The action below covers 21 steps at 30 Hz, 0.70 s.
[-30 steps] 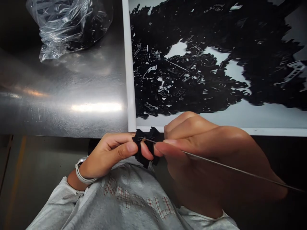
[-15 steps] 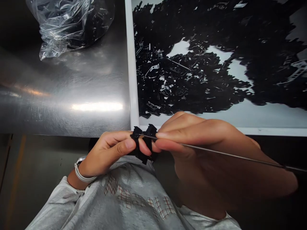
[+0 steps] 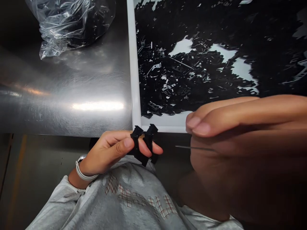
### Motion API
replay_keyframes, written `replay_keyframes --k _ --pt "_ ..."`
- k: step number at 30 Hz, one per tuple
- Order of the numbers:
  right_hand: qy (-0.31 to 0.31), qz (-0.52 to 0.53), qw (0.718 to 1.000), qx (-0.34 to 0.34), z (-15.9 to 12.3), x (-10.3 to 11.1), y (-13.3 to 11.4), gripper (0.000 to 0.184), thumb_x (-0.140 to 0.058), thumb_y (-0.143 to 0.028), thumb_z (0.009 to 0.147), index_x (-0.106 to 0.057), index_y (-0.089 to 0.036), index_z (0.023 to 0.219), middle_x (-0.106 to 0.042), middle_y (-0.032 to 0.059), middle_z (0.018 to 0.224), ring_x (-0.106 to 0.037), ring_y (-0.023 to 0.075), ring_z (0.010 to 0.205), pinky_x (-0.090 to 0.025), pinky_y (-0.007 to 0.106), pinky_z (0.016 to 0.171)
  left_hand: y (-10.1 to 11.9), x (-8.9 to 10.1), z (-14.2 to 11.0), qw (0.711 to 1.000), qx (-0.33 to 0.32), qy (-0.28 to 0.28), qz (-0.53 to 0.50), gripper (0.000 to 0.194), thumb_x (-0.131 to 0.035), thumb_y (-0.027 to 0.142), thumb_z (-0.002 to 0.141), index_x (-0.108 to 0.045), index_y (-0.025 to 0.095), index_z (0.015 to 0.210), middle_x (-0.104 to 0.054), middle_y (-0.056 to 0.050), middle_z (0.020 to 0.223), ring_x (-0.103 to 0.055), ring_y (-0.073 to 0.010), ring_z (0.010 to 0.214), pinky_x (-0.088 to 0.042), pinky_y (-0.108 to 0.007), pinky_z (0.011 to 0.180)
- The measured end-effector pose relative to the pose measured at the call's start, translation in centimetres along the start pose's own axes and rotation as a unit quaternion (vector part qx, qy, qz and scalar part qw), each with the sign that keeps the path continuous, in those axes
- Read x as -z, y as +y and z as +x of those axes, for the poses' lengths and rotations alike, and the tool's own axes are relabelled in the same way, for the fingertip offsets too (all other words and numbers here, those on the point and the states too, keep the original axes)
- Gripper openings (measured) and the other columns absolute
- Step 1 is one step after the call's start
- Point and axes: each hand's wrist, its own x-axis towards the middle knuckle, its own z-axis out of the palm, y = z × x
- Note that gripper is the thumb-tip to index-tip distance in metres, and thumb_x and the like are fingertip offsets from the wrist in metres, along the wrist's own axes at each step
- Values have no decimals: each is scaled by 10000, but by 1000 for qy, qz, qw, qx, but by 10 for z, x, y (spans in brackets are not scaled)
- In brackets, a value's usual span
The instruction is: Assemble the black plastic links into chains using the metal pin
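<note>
My left hand (image 3: 112,148) is closed in a pinch on black plastic parts (image 3: 136,134), two narrow pieces side by side with notched upper ends. Its fingertips show between and beyond them. My right hand (image 3: 230,127) hovers to the right, large and close to the camera, its fingers pressed together. From beneath it juts a thin metal rod (image 3: 189,147), its tip pointing left, apart from the black parts. Where the fingers grip the rod is hidden, and the lower hand is dark and blurred.
A white-rimmed tray (image 3: 135,80) holds a wide heap of small black parts (image 3: 192,70), with pale floor showing in patches. To its left is a scratched metal tabletop (image 3: 72,83), bearing a clear plastic bag (image 3: 64,28) of dark contents at the back.
My right hand has drawn away to the right, taking the rod out of the black parts. My left hand stays nearly in place, still pinching them.
</note>
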Motion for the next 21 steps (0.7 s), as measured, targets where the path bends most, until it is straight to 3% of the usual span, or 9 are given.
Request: replay_keyframes --k 4,8,11,14,17,21 --pt "-20 27 998 -58 0 -7 -8 398 -734 -642 900 -702 -247 925 -652 26 690 -682 210 698 -554 321 572 -4 5 3 997 -17 -75 -30 342 -521 392 1072 -828 243 1041 -807 -62 1139 -719 -182 1102 -538 -318 997" --pt "-44 75 991 -106 1 -15 -16 303 -681 -549 984 -672 -247 1011 -650 -17 692 -663 149 620 -493 270 519 0 8 6 990 -11 -140 20 378 -494 401 1075 -825 226 1019 -784 -96 1137 -692 -226 1131 -486 -381 1072" --pt "-104 88 984 -115 6 -13 -21 250 -711 -475 988 -680 -240 911 -677 -29 738 -643 101 634 -477 224 530 3 8 7 988 -4 -150 45 347 -529 379 1060 -824 212 988 -764 -98 1016 -697 -229 1040 -484 -370 1003" --pt "-157 103 974 -125 10 -8 -23 334 -703 -477 991 -632 -225 783 -684 -27 702 -626 96 640 -473 204 522 3 9 8 986 -15 -158 55 324 -541 339 1053 -824 198 978 -746 -101 942 -691 -223 950 -484 -362 928" --pt "-168 117 972 -117 12 -6 -22 338 -704 -448 999 -591 -219 778 -669 -32 645 -634 95 647 -482 189 547 3 9 11 984 -16 -163 63 322 -539 333 1054 -816 193 971 -733 -94 903 -666 -206 891 -479 -363 930" --pt "-163 123 974 -97 12 -7 -20 318 -684 -426 1018 -590 -209 805 -680 -16 661 -651 99 660 -481 190 550 6 7 15 987 29 -137 74 394 -607 464 1009 -771 171 801 -624 -44 719 -582 -169 739 -485 -366 941"
